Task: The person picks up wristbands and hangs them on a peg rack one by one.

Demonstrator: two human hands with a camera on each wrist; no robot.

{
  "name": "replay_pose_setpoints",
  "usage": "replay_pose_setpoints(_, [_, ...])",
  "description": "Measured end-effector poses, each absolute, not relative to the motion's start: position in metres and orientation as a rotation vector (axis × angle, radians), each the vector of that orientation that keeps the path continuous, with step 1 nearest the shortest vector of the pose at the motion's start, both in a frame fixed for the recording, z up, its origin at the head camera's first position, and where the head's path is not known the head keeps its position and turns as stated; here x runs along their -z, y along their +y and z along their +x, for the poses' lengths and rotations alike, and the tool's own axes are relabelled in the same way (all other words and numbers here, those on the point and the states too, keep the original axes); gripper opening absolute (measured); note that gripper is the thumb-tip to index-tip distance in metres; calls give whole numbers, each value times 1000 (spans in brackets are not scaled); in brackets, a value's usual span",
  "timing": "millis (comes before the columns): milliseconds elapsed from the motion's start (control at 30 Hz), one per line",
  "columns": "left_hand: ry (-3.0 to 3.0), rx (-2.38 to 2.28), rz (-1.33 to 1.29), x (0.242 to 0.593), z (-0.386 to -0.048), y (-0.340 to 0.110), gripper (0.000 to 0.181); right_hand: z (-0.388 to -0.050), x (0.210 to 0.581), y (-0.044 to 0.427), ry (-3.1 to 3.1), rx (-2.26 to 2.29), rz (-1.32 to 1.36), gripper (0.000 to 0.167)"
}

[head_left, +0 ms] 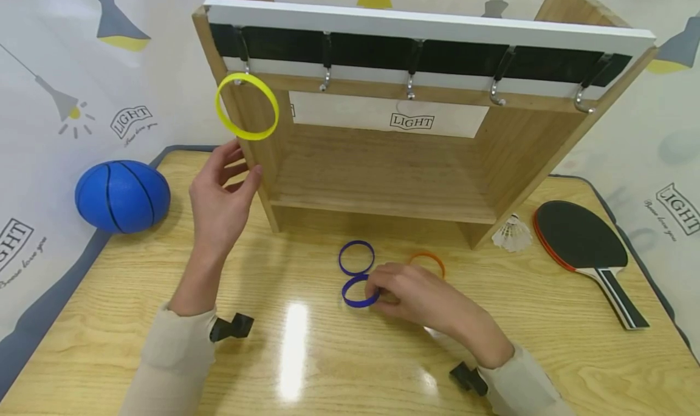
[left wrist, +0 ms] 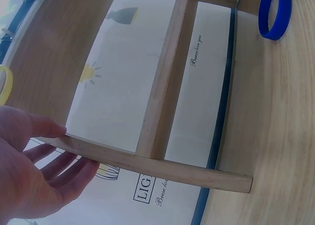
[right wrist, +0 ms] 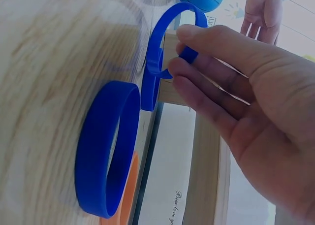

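Observation:
My right hand pinches a blue wristband between thumb and fingers, tilted up off the table. Behind it lies another blue wristband. A third blue wristband is closest in the right wrist view; in the head view my hand hides it. Partly behind that hand is an orange wristband. On the left, my left hand grips the side board of a wooden shelf, thumb in front, fingers behind. A yellow wristband hangs from the leftmost of several metal hooks on the shelf's top rail.
A blue ball sits left of the shelf. To its right are a shuttlecock and a table tennis paddle. The wooden table meets printed cloth at the back and sides.

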State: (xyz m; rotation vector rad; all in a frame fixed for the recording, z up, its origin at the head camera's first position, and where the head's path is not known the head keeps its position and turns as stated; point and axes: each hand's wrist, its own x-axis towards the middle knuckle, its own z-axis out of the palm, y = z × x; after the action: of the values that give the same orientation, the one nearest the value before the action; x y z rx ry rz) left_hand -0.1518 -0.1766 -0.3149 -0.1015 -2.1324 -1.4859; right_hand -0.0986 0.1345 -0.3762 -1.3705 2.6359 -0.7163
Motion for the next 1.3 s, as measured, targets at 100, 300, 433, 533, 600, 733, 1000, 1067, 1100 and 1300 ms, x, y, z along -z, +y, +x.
replay_pose_setpoints(100, [-2137, 1483, -94, 314, -151, -176, 43, -100, 376, 135, 2671, 739, -1428, 16])
replay_pose_setpoints(300, [-2140, 1479, -78, 309, -149, -173, 41, -103, 373, 136, 2754, 782, -1599, 20])
replay_pose_setpoints(433, [-2140, 1483, -78, 311, -150, -175, 42, -105, 371, 137, 2808, 755, -1636, 23])
replay_pose_setpoints(533, [-2140, 1490, -81, 314, -151, -178, 43, -105, 368, 137, 2828, 748, -1612, 22])
replay_pose_setpoints(600, [-2135, 1495, -86, 315, -151, -179, 43, -104, 367, 137, 2829, 765, -1591, 21])
replay_pose_setpoints(733, [-2137, 1497, -85, 303, -143, -171, 41, -103, 362, 135, 2822, 847, -1538, 19])
replay_pose_setpoints(1000, [-2131, 1497, -86, 305, -147, -172, 42, -106, 328, 117, 2665, 1316, -1324, 18])
replay_pose_setpoints(1067, [-2131, 1493, -87, 312, -152, -177, 43, -109, 313, 109, 2587, 1463, -1302, 19])
replay_pose_setpoints(1100, [-2130, 1493, -89, 314, -153, -178, 43, -110, 305, 105, 2547, 1528, -1279, 19])
replay_pose_setpoints(1300, [-2131, 1510, -93, 313, -152, -176, 43, -116, 256, 88, 2295, 1893, -1071, 19])
